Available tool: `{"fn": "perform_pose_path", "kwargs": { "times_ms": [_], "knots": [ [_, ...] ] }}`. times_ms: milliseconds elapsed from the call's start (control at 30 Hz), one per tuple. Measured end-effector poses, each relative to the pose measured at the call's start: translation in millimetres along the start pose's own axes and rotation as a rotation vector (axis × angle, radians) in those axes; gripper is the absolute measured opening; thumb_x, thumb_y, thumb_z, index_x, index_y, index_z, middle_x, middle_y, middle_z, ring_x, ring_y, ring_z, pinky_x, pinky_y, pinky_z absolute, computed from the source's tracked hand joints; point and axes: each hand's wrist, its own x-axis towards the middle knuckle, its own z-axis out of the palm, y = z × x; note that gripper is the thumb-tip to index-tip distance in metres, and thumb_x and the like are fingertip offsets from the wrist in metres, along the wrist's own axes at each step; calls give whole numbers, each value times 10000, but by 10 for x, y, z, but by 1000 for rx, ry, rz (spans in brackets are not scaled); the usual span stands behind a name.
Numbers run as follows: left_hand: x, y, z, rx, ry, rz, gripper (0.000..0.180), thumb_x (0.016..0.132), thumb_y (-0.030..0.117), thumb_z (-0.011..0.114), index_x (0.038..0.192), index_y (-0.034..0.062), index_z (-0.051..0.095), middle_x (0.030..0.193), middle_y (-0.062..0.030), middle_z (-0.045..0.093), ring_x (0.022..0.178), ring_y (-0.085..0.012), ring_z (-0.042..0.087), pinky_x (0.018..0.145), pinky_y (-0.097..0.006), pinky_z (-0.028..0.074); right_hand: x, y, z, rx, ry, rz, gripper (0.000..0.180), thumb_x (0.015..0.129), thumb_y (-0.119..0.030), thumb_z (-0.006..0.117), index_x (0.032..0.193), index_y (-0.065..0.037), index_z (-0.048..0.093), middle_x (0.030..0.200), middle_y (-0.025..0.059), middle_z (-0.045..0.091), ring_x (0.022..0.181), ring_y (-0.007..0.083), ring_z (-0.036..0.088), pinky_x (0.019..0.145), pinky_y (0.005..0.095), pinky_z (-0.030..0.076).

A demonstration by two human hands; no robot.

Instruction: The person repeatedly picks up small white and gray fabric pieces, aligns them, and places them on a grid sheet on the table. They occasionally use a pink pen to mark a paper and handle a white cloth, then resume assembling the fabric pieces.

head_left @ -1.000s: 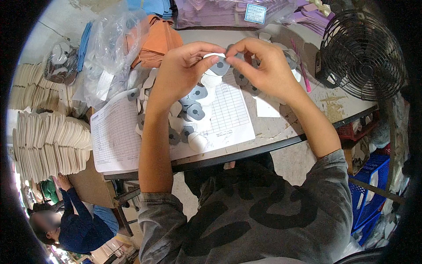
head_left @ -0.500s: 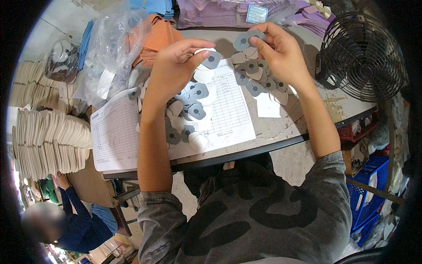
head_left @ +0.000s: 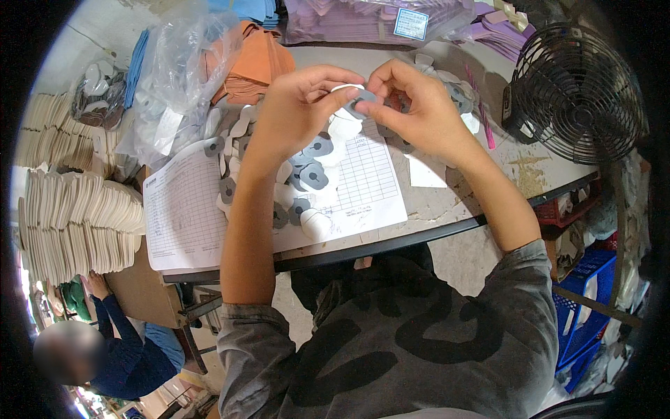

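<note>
Hands are meeting over the far middle of the table (head_left: 447, 202): the left hand (head_left: 300, 112) and right hand (head_left: 419, 112) are pinching the same small piece (head_left: 352, 98) between them, a white oval with a grey patch at its right end. Left thumb and fingers are closing on its white side, right fingertips (head_left: 364, 106) are closing on the grey end, and the piece is hanging in the air just above the table, touching nothing else.

Under the hands more pieces (head_left: 314, 174), grey-and-white ovals, are lying scattered, some overlapping, partly on a ruled paper form (head_left: 181, 216) that is reaching the near table edge. A bare white slip (head_left: 426, 171) is lying just right of the form. A clear plastic bag (head_left: 174, 63) is slumping at the far left, beside a folded orange cloth (head_left: 255, 59). Purple packs (head_left: 349, 21) are lying along the far edge. A black wire fan (head_left: 576, 91) is standing at the right end of the table.

Stacks of cream cut sheets (head_left: 70, 209) are rising at the left, off the table. Below them a second person in a dark blue sleeve (head_left: 115, 328) is reaching an arm up toward the stacks. A blue crate (head_left: 586, 293) is sitting low at the right
</note>
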Motion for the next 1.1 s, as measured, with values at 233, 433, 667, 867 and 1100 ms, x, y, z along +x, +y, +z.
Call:
{"fn": "perform_pose_path", "kwargs": {
  "times_ms": [233, 433, 667, 867, 1100],
  "knots": [
    [-8, 6, -32, -26, -3, -87, 285, 958, 53, 817, 1240, 31, 782, 947, -22, 776, 755, -19, 604, 614, -192, 458, 72, 40, 14, 151, 176, 39, 146, 1002, -140, 744, 1058, -34, 659, 753, 37, 654, 660, 105, 579, 609, 311, 462],
    [16, 51, -47, -123, 18, -71, 325, 964, 32, 802, 1281, -9, 742, 1037, -66, 788, 867, -69, 702, 715, -196, 551, 59, -43, -77, -122, 61, -2, 206, 989, -231, 769, 971, -35, 708, 686, 57, 616, 617, 128, 559, 578, 328, 440],
    [20, 106, -19, -160, 79, -110, 325, 980, 54, 789, 1295, -2, 735, 1087, -81, 786, 922, -100, 721, 787, -223, 572, -25, -54, 81, 32, -49, 180, 269, 944, -272, 828, 978, -26, 724, 666, 25, 584, 608, 110, 523, 570, 315, 427],
    [30, 98, -66, -202, 163, -158, 321, 979, 77, 792, 1284, 0, 733, 1033, -74, 789, 867, -82, 709, 718, -206, 550, -10, -34, -23, 113, -161, 193, 188, 1025, -154, 751, 1117, 4, 707, 832, -44, 630, 731, 40, 529, 649, 249, 441],
    [36, 96, -62, -203, 171, -150, 321, 972, 96, 803, 1273, 5, 734, 1020, -80, 791, 828, -76, 705, 657, -204, 539, 11, 41, -269, -664, 6, -24, 300, 991, -258, 703, 1240, -93, 695, 944, 121, 751, 919, 346, 697, 822, 446, 523]
  ]
}}
